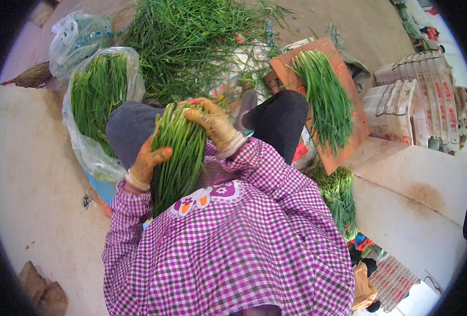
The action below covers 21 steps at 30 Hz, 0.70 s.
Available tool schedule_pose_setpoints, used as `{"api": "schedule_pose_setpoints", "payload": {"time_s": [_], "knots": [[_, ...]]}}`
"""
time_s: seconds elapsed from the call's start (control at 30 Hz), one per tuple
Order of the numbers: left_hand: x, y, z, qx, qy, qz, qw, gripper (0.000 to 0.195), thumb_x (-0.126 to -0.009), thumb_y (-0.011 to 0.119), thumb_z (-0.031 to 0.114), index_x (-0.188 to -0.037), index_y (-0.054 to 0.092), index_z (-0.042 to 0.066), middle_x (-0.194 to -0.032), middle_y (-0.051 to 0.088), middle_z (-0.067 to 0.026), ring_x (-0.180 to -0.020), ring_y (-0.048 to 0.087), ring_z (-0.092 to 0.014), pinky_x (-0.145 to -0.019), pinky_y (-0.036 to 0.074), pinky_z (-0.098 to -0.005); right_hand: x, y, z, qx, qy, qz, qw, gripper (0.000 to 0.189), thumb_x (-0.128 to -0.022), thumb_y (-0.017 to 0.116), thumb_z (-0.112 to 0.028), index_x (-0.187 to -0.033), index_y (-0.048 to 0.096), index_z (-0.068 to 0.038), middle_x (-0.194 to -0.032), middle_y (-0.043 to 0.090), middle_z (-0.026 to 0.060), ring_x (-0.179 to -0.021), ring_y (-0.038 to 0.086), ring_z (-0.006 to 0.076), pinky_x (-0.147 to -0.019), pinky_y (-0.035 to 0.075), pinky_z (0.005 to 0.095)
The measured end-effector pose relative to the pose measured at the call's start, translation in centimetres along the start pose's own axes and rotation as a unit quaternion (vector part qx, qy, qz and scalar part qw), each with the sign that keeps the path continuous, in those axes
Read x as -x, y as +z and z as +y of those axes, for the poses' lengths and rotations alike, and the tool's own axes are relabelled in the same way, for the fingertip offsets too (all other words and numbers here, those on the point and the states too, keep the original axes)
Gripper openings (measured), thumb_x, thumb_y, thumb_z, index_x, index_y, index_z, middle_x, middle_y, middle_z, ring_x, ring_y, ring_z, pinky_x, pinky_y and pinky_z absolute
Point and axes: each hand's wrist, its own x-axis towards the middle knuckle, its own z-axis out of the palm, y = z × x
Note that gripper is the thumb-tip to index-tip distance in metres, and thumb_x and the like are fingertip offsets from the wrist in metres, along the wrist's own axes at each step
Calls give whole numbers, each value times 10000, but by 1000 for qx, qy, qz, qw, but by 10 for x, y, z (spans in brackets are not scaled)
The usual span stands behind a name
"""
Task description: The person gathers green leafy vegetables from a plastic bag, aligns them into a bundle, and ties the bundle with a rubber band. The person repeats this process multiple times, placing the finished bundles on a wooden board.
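Observation:
A thick bundle of garlic chives (180, 152) rests across my lap, its pale cut ends pointing away from me. My left hand (146, 164), in a stained work glove, grips the bundle's left side with the thumb laid over the stalks. Over the cut ends curls my right hand (211, 120), gloved too, its fingers pressing on the stalk tips. Another pile of chives (324, 98) lies on a reddish wooden board (332, 162) to my right. Beside my left knee stands a clear plastic bag (134, 71) packed with upright chives (97, 94).
Loose chives (194, 43) are heaped on the floor ahead. A tied plastic bag (81, 39) and a broom (32, 75) are at the far left. White plastic crates (391, 106) stand at the right. Tied chive bundles (340, 197) sit below the board. A brown sack (41, 290) lies lower left.

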Motion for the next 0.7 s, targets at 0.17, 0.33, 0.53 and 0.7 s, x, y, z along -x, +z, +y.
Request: {"api": "schedule_pose_setpoints", "payload": {"time_s": [0.17,0.33,0.53,0.7], "knots": [[-30,-6,3,-74,-19,0,997,607,-896,687,311,-1378,450,29,-1251,591,-77,-1119,580,-190,-959,470,-324,9,-2,3,4,-54,-2,999,367,-924,658,-166,-1254,561,-37,-1149,646,70,-1011,624,157,-903,501,299],[-36,-8,0,-8,-67,3,998,433,-957,620,302,-1291,521,45,-1163,629,-50,-1025,613,-150,-888,497,-295,15,-6,1,17,-47,31,998,423,-943,645,-200,-1314,534,-30,-1191,633,54,-1068,600,143,-970,455,290],[-33,-2,-2,80,-73,49,993,333,-980,581,335,-1170,602,62,-1044,669,-35,-908,646,-123,-799,529,-272,25,-5,-8,19,-64,-10,998,486,-919,656,-173,-1358,511,-21,-1291,586,80,-1145,573,163,-999,440,299],[-29,9,-16,95,-12,110,989,251,-990,577,290,-1109,614,72,-1010,667,-24,-878,645,-118,-770,538,-272,25,-4,-17,56,-84,11,995,591,-856,703,-151,-1400,492,-55,-1285,578,88,-1129,570,161,-971,442,296]]}}
